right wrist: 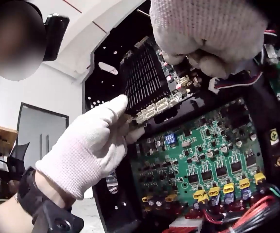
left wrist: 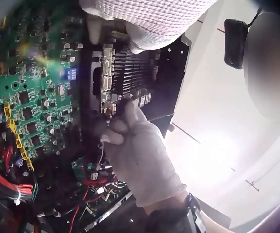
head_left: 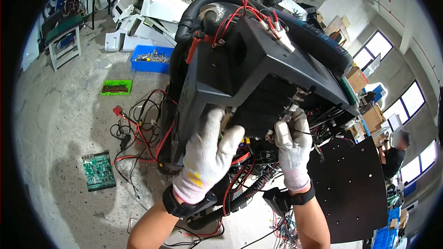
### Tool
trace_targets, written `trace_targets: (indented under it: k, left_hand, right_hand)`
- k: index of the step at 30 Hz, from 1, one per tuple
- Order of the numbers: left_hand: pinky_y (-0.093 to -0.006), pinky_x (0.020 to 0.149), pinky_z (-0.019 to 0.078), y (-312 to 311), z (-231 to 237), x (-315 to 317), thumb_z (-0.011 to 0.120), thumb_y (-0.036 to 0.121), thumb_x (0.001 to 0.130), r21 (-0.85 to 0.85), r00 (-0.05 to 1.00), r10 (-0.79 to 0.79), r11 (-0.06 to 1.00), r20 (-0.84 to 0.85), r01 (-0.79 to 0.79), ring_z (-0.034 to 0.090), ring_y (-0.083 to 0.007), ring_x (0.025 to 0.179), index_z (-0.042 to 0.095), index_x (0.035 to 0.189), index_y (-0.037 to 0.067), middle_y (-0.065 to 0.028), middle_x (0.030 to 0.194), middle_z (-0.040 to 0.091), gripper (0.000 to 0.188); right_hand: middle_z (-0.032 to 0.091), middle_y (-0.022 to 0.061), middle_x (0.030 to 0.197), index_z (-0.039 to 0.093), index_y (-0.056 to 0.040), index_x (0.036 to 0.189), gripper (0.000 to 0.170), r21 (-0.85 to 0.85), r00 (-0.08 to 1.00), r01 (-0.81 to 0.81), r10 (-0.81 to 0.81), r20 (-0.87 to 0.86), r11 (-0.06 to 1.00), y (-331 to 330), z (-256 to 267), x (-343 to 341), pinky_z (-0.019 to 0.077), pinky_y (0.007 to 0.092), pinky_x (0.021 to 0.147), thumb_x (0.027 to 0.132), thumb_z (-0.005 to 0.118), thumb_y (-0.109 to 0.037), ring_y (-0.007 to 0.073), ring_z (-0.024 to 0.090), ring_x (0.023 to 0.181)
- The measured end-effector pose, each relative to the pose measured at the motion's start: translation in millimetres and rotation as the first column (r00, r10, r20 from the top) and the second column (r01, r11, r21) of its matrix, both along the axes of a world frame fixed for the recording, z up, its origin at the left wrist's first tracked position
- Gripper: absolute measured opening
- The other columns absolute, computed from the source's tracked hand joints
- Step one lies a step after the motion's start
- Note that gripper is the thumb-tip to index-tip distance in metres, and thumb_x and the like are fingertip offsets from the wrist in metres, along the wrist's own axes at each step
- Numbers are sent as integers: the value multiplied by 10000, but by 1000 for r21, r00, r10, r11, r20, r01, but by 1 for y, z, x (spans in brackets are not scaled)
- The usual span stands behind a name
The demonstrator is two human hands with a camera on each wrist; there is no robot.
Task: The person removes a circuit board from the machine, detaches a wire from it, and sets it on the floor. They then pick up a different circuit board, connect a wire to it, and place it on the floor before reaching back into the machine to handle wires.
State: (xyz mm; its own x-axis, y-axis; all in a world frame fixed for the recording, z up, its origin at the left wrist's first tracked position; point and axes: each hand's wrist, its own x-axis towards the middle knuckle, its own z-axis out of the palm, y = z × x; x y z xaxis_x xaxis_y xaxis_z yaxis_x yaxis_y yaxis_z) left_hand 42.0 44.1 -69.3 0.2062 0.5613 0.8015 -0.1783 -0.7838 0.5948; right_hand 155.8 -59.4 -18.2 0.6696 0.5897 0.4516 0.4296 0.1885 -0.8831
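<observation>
A black finned board (head_left: 263, 106) (left wrist: 130, 73) (right wrist: 142, 77) with pale connectors along one edge sits in the dark machine housing (head_left: 249, 55). At one end, my gloved left hand (head_left: 207, 157) (left wrist: 149, 19) (right wrist: 89, 145) grips it, thumb by the fins and fingers near the connector edge. My gloved right hand (head_left: 294, 150) (left wrist: 145, 155) (right wrist: 208, 34) pinches the opposite end with curled fingers; its exact contact is partly hidden. A thin cable with a white plug (right wrist: 220, 86) hangs by the right fingertips. Beside the finned board lies a green circuit board (left wrist: 38, 107) (right wrist: 203, 155).
Red and black cables (head_left: 143, 133) trail from the machine's left side. A loose green board (head_left: 98, 170), a green tray (head_left: 116, 93) and a blue bin (head_left: 150, 69) are on the floor. A black perforated panel (head_left: 350, 189) stands at right. A person (head_left: 394, 159) is far right.
</observation>
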Motion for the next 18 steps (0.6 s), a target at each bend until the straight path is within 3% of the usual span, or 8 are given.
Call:
trace_targets:
  k: [1,5,6,10,11,12,15,18]
  left_hand:
    - [-380,722,460,1,4,0,594,175,819,48,999,-25,999,27,24,556,-378,813,429,1157,-31,-228,951,531,429]
    - [-388,772,442,-10,-9,-9,575,151,823,-24,991,-126,992,-43,125,519,-381,926,380,1202,-34,-244,1060,486,464]
    - [-390,798,431,-14,-18,-16,568,141,824,-28,989,-144,989,-43,143,512,-379,932,375,1200,-45,-241,1065,484,462]
    - [-390,831,407,-40,-70,-56,581,125,804,-272,948,-256,941,-190,200,494,-371,955,396,1157,-74,-241,1065,481,445]
    - [-384,813,420,-42,-76,-66,602,121,782,-283,935,-302,928,-186,243,516,-356,929,428,1113,-75,-233,1033,508,421]
    - [-374,786,441,-45,-72,-78,647,142,750,-326,921,-341,906,-189,269,548,-335,886,470,1063,-70,-213,974,547,417]
    - [-348,751,463,-49,-92,-109,725,201,685,-398,851,-443,861,-282,317,573,-302,845,512,1018,-63,-184,922,575,475]
    - [-316,782,451,-54,-101,-126,742,263,669,-485,751,-560,795,-351,365,565,-259,903,491,1098,-58,-171,1019,560,592]
  right_hand:
    - [533,42,880,450,-12,1099,249,-6,999,-21,21,-36,1000,-5,0,-1,465,223,678,854,490,-28,91,527,740]
    - [535,33,872,460,-17,1061,209,-80,993,-22,13,-118,997,-21,-5,-12,460,212,671,855,495,-29,73,520,753]
    - [535,27,872,463,-25,1053,199,-110,999,0,-4,-34,994,-28,-15,-14,456,209,670,859,504,-44,68,517,755]
    - [541,21,921,474,-27,1041,198,-248,990,-28,-7,-138,968,-60,-48,-45,432,190,665,852,528,-52,54,503,758]
    - [543,23,937,479,-25,1034,201,-187,973,-34,-10,-229,982,-67,-63,-54,423,188,662,843,540,-47,50,492,739]
    - [549,21,915,478,-24,1036,217,-255,991,-16,-19,-135,967,-78,-81,-55,428,200,662,831,548,-31,56,492,735]
    - [564,37,884,475,-12,1046,228,-283,885,-187,36,-464,941,-102,-101,-70,452,227,659,827,537,-22,85,534,771]
    - [572,27,839,486,-40,1044,229,-317,756,-236,-31,-654,919,-118,-113,-87,460,230,650,821,533,-46,85,538,726]
